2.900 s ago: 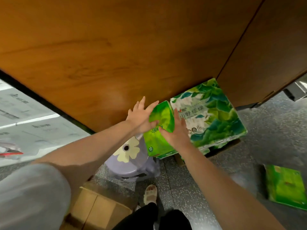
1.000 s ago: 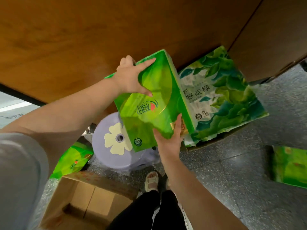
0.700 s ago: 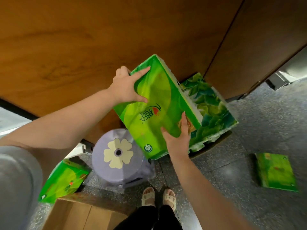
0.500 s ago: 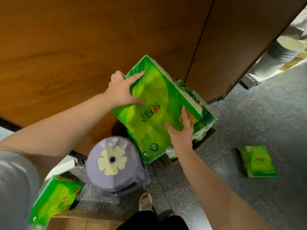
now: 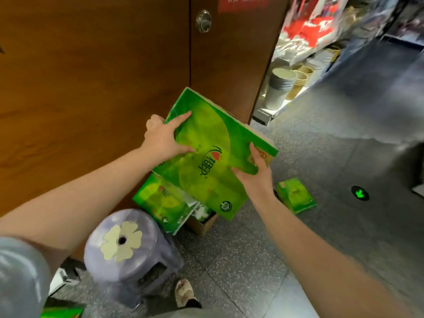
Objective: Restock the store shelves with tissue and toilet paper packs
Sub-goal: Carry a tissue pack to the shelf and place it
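Note:
A large bright green tissue pack (image 5: 206,154) is held in the air in front of a brown wooden door, tilted. My left hand (image 5: 164,140) grips its upper left edge, thumb on the front face. My right hand (image 5: 254,177) grips its lower right edge, thumb on the face. Below it another green tissue pack (image 5: 160,203) lies on an open cardboard box (image 5: 203,223). A smaller green pack (image 5: 296,196) lies on the floor to the right.
A purple plastic stool (image 5: 124,246) with a flower top stands on the speckled floor by my foot. A brown door (image 5: 227,53) with a metal knob is ahead. Store shelves with buckets (image 5: 280,86) and red goods run along the aisle at the right.
Both hands lifted the green pack off the stack and raised it. My view swung right and up, bringing in the door knob and the aisle shelves.

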